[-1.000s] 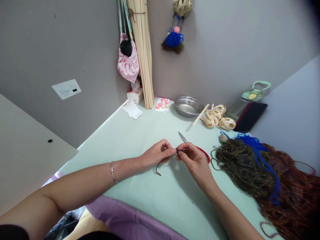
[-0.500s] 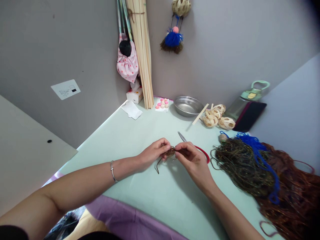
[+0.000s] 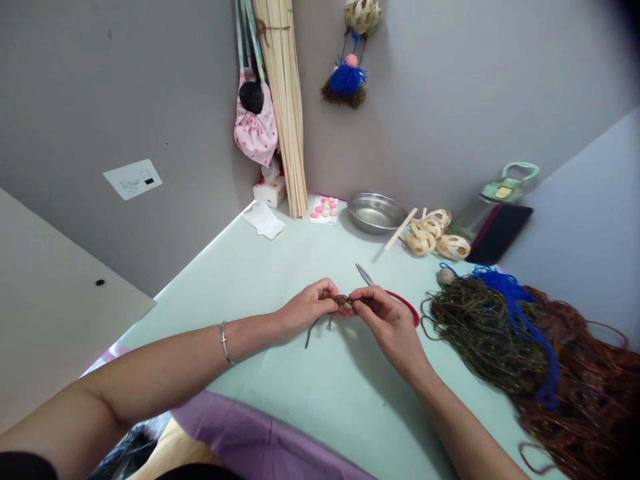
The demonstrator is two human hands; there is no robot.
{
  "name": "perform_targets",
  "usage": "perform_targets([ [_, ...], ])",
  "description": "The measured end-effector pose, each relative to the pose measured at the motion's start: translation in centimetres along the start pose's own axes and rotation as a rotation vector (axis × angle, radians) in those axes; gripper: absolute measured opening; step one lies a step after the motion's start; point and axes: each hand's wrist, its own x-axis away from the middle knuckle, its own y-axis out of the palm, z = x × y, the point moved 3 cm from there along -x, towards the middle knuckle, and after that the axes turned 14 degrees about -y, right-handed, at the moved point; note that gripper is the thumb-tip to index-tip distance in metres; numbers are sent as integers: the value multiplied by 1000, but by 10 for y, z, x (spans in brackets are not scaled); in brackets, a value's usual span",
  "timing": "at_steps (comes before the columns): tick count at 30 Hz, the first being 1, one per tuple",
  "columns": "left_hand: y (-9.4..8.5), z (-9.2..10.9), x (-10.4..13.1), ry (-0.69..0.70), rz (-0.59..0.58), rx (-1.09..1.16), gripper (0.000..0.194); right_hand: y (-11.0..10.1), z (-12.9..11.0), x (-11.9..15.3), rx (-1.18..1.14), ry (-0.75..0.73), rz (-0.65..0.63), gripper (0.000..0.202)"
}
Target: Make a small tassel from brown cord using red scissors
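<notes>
Brown yarn is stretched between my two hands above the pale green table. My left hand pinches its left side, with loose yarn ends hanging below the fingers. Thumb and forefinger of my right hand are closed on its right side. Scissors with red handles lie just behind my right hand, which partly hides them. To the right is a large heap of dark green and brown yarn with blue yarn on top.
A metal bowl, woven balls, a wooden strip, pink beads, a phone and a bottle sit along the back of the table. White tissue and bundled wood strips are at the back left.
The brown yarn has turned and spread between my fingers, and its loose end has swung left. My left fingers have changed their hold slightly; my right hand has barely moved.
</notes>
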Motion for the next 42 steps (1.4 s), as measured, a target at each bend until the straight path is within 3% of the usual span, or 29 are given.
perform_targets([
  [4, 0, -1, -1, -62, -31, 138, 21, 1, 1, -1, -135, 73, 44, 15],
  [9, 3, -1, 0, -72, -85, 27, 30, 1, -2, -2, -176, 85, 65, 18],
  [12, 0, 0, -1, -42, -64, -24, 23, -5, 2, -2, -185, 146, 134, 18],
  [15, -8, 2, -4, -32, 39, -57, 13, -11, 8, -1, -278, 250, 219, 24],
  [17, -16, 6, -4, -7, 184, -79, 9, -13, 10, -1, -351, 294, 262, 28],
  [20, -26, 15, -1, 153, 419, -113, 11, -12, 12, -2, -396, 321, 297, 31],
  [22, -27, 21, 3, 296, 474, -153, 11, -10, 12, -1, -381, 321, 278, 30],
  [25, -17, 22, 5, 366, 346, -250, 20, -3, 11, 1, -354, 288, 196, 25],
  [27, -10, 15, 3, 251, 162, -269, 36, 2, 10, 2, -347, 248, 135, 20],
  [29, -4, 6, 0, 114, 3, -251, 40, 5, 8, 3, -330, 203, 98, 17],
  [32, -2, 2, -1, 54, -72, -212, 32, 3, 6, 3, -291, 170, 119, 15],
  [38, -9, 10, -3, 43, -13, -221, 22, -5, 11, 1, -324, 241, 246, 22],
  [40, -19, 15, -6, 90, 105, -262, 22, -7, 13, 1, -361, 270, 290, 26],
  [42, -34, 24, -6, 206, 328, -248, 23, -8, 13, 1, -367, 285, 313, 27],
])
